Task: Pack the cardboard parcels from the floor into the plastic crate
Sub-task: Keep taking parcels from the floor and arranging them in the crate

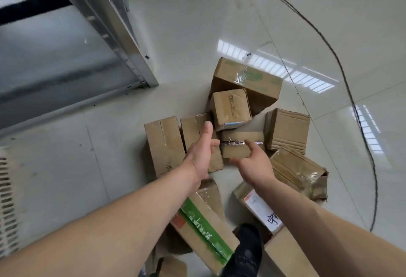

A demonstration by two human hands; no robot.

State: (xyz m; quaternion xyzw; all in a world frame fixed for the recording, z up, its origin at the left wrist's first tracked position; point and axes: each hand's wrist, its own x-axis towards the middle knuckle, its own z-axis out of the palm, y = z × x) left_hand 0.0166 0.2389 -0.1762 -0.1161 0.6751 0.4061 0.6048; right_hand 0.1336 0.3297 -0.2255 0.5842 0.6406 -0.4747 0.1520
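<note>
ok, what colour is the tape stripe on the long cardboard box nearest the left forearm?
Green, with pale printed lettering, on the long cardboard box; head view.

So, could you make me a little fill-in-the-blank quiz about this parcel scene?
1. Both hands, left hand and right hand, hold ____.
2. The parcels are made of ____.
3. The tape on the near parcel is coloured ____.
4. The black cable lies on the ____.

Missing words: nothing; cardboard; green; floor

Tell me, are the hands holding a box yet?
No. The left hand and right hand are both open and hold nothing, reaching over the small taped parcel on the floor.
</note>
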